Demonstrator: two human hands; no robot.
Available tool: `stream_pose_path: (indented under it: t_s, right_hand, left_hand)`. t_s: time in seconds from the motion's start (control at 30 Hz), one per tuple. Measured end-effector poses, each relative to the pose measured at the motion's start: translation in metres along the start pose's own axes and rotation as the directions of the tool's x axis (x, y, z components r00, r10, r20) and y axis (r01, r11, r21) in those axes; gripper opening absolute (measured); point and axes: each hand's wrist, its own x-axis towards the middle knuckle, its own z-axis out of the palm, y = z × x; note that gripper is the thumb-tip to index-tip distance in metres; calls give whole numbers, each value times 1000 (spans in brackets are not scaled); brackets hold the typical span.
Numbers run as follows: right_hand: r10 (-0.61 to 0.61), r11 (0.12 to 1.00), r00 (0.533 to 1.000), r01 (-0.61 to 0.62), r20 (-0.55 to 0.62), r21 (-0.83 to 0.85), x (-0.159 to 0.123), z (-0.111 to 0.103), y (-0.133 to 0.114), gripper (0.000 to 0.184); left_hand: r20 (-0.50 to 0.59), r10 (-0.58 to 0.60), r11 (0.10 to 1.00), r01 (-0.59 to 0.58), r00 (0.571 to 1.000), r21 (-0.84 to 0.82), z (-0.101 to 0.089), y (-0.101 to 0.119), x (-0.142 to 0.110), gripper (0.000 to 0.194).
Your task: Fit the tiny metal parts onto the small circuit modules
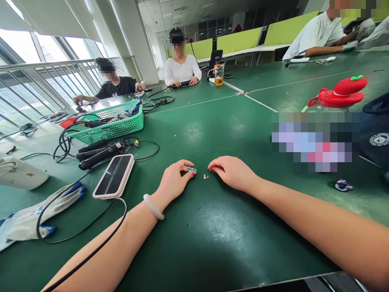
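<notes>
Near the middle of the green table [194,227], my left hand [174,178] pinches a small grey block with metal-looking parts [191,170] between thumb and fingertips. Just to its right lie a few tiny pale and coppery pieces [206,177] on the tabletop. Beyond them, my right hand [232,172] is closed in a pinch, palm down, its fingertips close to the surface. Something tiny shows at those fingertips, too small to name. A pale bangle sits on my left wrist, and a black cable crosses over that forearm.
A phone in a pink case [114,176], black hand tools [103,153], a green basket [109,137] and work gloves [45,209] lie to the left. To the right are a red-lidded bottle [340,95], a dark cap [377,125] and a small shiny object [343,185]. Several people sit farther off.
</notes>
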Motion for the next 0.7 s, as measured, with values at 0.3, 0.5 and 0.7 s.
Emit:
stream_pose_path:
  t_s: [0.3, 0.5, 0.7]
  right_hand:
    - [-14, 995, 1000, 13, -12, -100, -1, 5, 3, 24]
    - [-245, 963, 969, 243, -4, -115, -2, 11, 2, 25]
    - [-213, 971, 977, 214, 23, -104, -1, 14, -3, 11]
  left_hand:
    - [-11, 2, 1000, -2, 1000, 11, 2, -2, 2, 18]
    - [-26, 5, 999, -3, 1000, 53, 2, -5, 2, 18]
    - [-14, 6, 998, -5, 1000, 64, 3, -7, 2, 19]
